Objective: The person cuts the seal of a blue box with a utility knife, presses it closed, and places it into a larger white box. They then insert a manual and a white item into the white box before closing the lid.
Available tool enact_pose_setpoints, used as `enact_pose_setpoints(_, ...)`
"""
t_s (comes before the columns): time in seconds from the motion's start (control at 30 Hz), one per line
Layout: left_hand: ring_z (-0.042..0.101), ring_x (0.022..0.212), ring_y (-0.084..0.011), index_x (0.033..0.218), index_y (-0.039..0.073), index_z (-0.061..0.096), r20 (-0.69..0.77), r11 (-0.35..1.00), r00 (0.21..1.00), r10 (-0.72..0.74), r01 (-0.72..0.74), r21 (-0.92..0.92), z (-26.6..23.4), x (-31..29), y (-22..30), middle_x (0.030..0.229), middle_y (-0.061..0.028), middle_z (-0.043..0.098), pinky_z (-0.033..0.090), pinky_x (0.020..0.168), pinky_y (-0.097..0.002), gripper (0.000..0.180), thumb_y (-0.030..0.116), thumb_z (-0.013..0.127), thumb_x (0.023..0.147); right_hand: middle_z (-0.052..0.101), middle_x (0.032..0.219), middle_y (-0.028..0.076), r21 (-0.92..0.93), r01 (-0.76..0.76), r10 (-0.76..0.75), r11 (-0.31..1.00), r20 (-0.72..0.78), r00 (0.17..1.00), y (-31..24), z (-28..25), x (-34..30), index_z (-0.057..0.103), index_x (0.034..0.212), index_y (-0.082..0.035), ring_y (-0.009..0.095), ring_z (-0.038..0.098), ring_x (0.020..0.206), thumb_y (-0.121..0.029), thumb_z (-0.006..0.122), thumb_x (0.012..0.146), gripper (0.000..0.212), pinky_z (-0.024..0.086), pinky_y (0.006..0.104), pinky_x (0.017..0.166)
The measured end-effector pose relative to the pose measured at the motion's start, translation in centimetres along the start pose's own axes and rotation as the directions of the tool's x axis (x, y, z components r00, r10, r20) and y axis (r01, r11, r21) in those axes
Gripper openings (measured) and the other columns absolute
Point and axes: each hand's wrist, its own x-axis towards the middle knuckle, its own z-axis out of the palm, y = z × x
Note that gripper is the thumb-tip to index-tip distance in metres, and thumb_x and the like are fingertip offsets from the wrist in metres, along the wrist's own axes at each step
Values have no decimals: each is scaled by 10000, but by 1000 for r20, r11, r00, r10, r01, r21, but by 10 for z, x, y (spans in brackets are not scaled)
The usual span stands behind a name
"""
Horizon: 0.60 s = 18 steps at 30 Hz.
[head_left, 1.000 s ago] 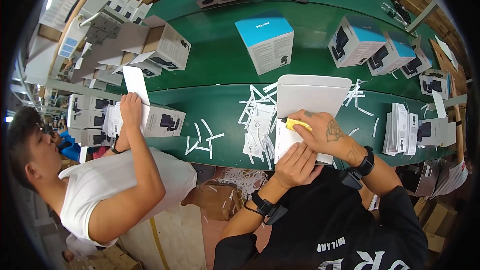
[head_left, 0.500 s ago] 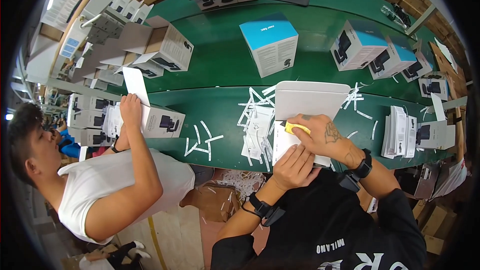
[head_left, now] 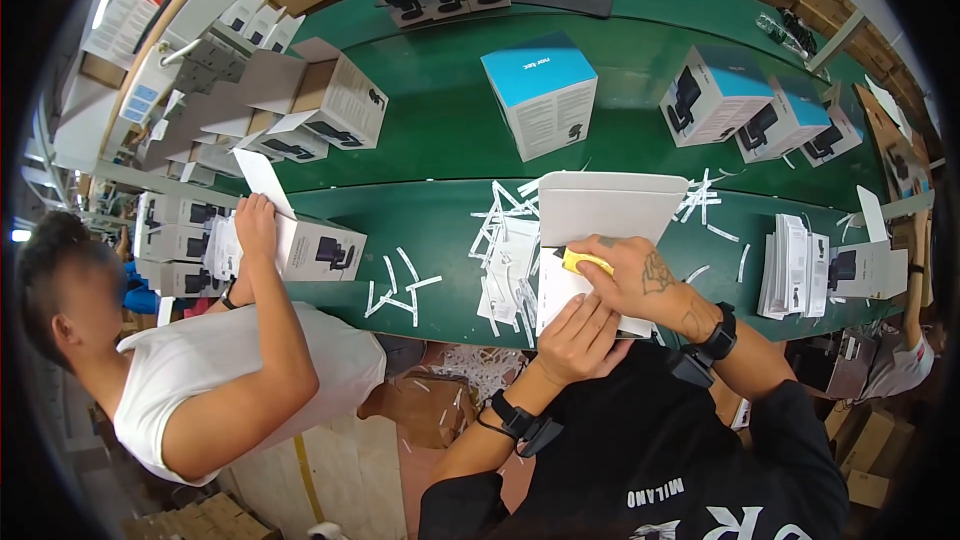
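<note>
Carton row (head_left: 778, 125) (two o'clock) was shortened by one; yellow hand tool (head_left: 586, 261) is clasped by right hand (head_left: 634, 277), open carton (head_left: 612, 202) by left hand (head_left: 580, 336).

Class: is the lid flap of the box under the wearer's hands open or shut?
Open: the lid flap extends beyond the right hand, unfolded from the box.

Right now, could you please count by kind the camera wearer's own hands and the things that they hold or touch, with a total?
Hands: 2 (left hand and right hand)
Yellow tool: 1, in the right hand
White box with raised flap: 1
Total: 4
</note>
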Motion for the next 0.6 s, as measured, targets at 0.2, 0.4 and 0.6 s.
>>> enact_pose_setpoints(0.2,760,1027,-292,1012,18,787,4,1000,1000,1,-1,10,-4,-1,-5,1061,-137,790,562,1008,-417,372,312,847,792,763,927,173,-22,-11,12,1000,36,999,-3,4,5,722,1194,-90,386,733,803,-202,664,975,253,585,457,736)
enact_pose_setpoints(0.4,762,1023,-291,1008,17,788,-4,1000,1000,-2,2,-10,-6,-5,-8,1050,-131,790,568,1007,-425,367,301,850,785,766,929,160,-4,31,-30,1000,79,996,-7,5,10,721,1184,-100,373,740,820,-211,657,981,240,588,453,733)
enact_pose_setpoints(0.6,764,984,-299,999,2,785,-24,999,1000,-3,2,-33,-9,-4,-10,1020,-130,785,581,991,-423,358,266,858,769,767,925,146,-109,-9,19,994,92,996,-21,10,13,713,1204,-102,364,743,818,-264,686,964,291,589,451,735)
